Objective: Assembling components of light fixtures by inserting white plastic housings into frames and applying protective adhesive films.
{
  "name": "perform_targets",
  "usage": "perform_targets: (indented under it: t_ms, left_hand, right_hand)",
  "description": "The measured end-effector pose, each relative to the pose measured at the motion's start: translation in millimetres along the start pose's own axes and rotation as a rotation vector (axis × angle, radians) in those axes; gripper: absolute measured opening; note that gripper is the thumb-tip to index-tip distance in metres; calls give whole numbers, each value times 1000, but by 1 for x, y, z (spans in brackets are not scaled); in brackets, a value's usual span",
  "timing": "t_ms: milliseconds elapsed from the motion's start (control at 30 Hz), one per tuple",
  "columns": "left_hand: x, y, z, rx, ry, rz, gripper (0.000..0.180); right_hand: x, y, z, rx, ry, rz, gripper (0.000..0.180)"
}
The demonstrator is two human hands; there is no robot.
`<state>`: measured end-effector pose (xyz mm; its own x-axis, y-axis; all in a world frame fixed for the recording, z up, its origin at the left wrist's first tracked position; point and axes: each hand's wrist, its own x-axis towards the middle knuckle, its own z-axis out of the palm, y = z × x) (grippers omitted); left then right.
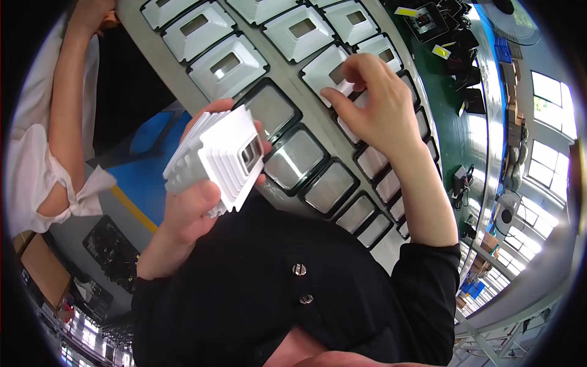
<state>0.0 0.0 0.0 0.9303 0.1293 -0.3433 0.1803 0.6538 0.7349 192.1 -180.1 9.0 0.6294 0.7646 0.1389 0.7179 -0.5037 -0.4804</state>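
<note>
My left hand is closed round a nested stack of white plastic reflectors, funnel-shaped with a rectangular hole in the middle. It holds them tilted in front of my chest. My right hand is over the right rows on the table, thumb and fingers apart with nothing visible between them. Its fingertips are close to a white reflector seated in a black frame; whether they touch it I cannot tell. Nearer to me lie black frames with glassy grey panes and no white piece in them.
More frames with white reflectors fill the far side of the pale table. At the left, a person's arm reaches to the table's edge. A green bench with black lamp parts runs along the right, with a fan beyond.
</note>
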Motion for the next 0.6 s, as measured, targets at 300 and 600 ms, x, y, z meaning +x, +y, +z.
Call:
perform_targets:
  t_ms: [300,600]
  left_hand:
    - [11,-17,9,-176,-167,-35,102]
    - [-23,-26,-18,-135,-129,118,92]
  right_hand:
    - [-48,-68,3,519,7,-226,33]
    - [-47,-84,-15,219,-148,-314,23]
